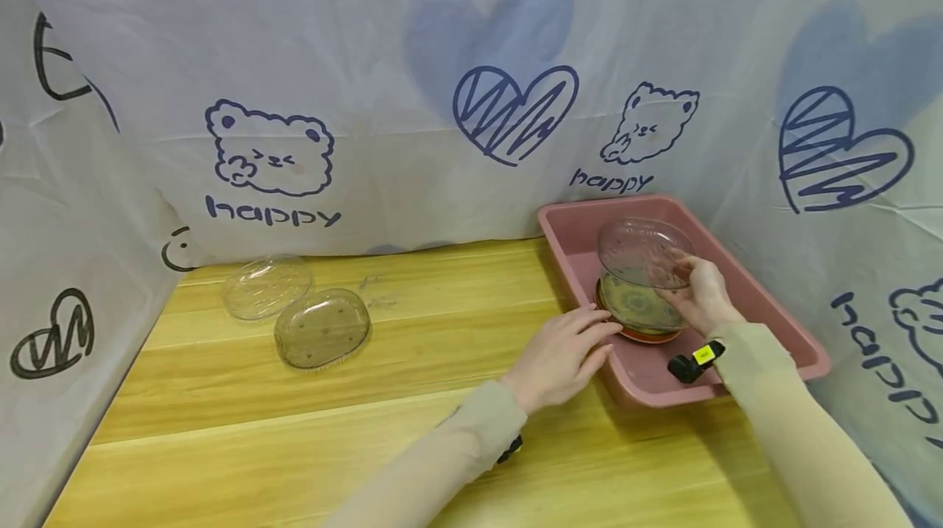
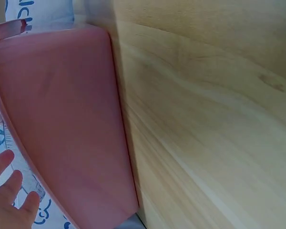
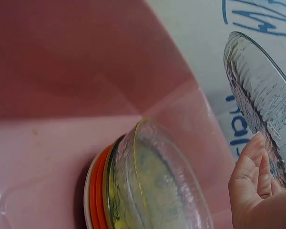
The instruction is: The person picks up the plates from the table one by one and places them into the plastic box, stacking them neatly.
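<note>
My right hand (image 1: 703,292) pinches the edge of a clear textured glass plate (image 1: 637,245), tilted up over the pink plastic basin (image 1: 773,344). In the right wrist view, thumb and fingers meet at the lower edge of this plate (image 3: 257,90). Below it in the basin stands a stack of dishes: a clear glass dish (image 3: 181,162) on top, yellowish and orange ones (image 3: 99,191) under it. My left hand (image 1: 552,358) reaches over the basin's left rim, fingers loosely extended and holding nothing, fingertips close to the stack.
On the wooden table (image 1: 442,331), far left, lie a clear oval plate (image 1: 267,286) and a brownish transparent dish (image 1: 322,329), edges overlapping in the head view. White cloth (image 1: 383,37) with printed bears and hearts hangs behind and at both sides, close to the basin.
</note>
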The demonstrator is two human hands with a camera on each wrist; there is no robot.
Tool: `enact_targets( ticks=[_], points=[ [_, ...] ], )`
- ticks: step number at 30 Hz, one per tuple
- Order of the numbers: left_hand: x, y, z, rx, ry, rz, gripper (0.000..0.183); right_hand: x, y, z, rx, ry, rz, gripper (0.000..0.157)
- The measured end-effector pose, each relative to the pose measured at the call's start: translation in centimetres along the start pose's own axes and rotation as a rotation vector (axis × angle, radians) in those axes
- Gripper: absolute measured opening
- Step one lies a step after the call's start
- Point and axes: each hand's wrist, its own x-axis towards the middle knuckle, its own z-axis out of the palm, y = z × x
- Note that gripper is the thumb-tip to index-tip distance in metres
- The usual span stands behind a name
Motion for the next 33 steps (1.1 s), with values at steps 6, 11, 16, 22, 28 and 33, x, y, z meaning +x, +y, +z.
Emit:
enact_targets(
  ticks=[6,11,16,22,28,33],
  points=[
    [0.0,0.0,0.6,-0.001,-0.023,0.01,0.039,0.5,0.2,-1.0,-0.001,-0.016,0.02,0.056],
    [-0.2,-0.2,0.9,0.0,-0.03,0.003,0.039,0.9,0.0,-1.6,0.009,-0.021,0.026,0.056],
    [-0.3,-0.4,1.0,0.011,-0.037,-0.006,0.039,1.1,-0.3,-2.1,0.031,-0.017,0.045,0.057],
    [-0.2,-0.4,0.9,0.009,-0.074,-0.015,0.04,1.5,-0.5,-2.8,0.043,-0.009,0.072,0.059],
    [-0.1,-0.4,0.7,0.014,-0.087,-0.012,0.04,1.8,-0.6,-3.2,-0.01,-0.01,0.08,0.059],
    [-0.1,-0.4,0.7,0.006,-0.087,-0.011,0.041,2.0,-0.6,-3.4,-0.121,-0.006,0.074,0.059]
  ],
)
